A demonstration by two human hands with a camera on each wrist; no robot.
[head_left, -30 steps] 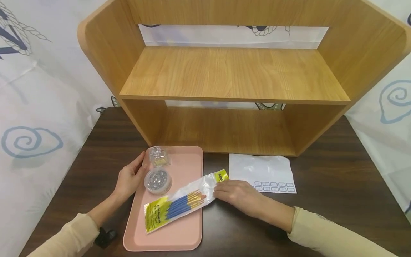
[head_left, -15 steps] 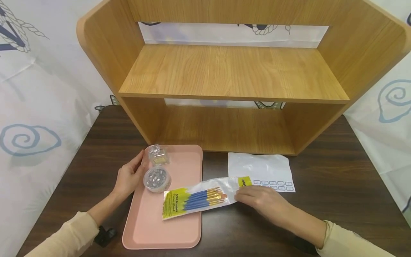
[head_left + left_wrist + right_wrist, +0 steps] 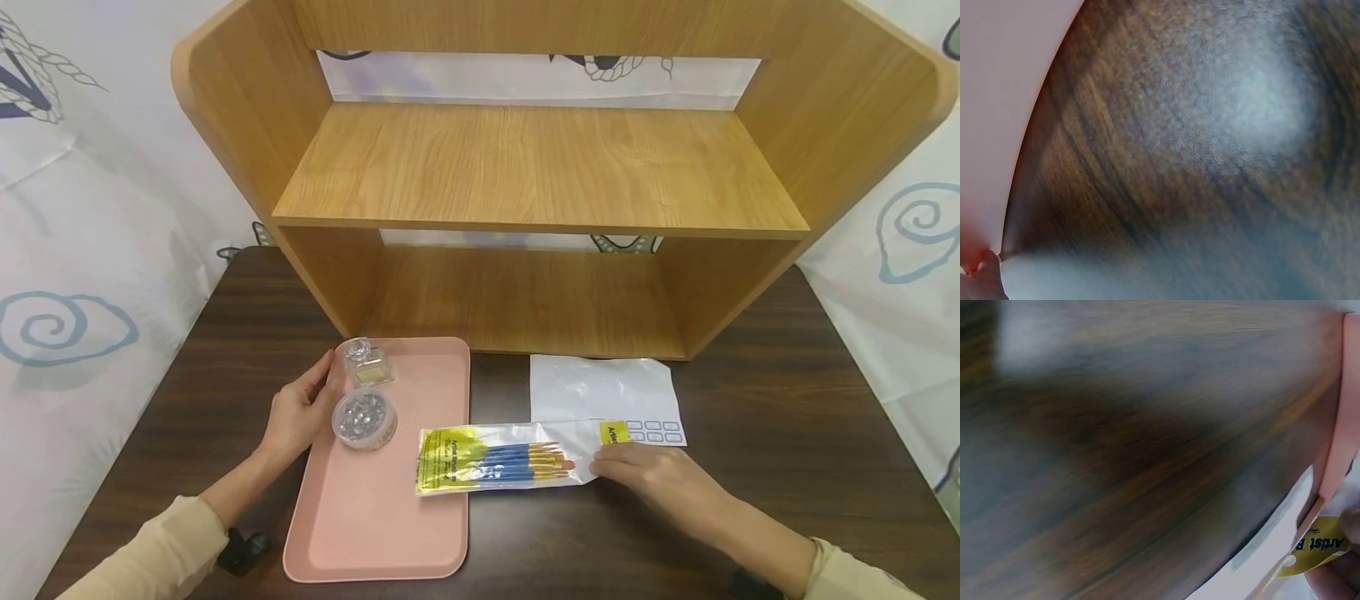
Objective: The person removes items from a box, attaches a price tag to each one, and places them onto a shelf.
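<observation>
The right hand, fingers closed, pinches the brush pack near its right end. From this hand the pack extends to the left, its long axis almost crosswise, the far end above the pink tray. The left hand, farther away, touches the tray's left rim; whether it grips, one cannot tell. Beneath is the dark bench; behind stands a wooden shelf.

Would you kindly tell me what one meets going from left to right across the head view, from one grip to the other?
Left grip → round clear tub of silvery pieces → packet of artist brushes → right grip.
</observation>
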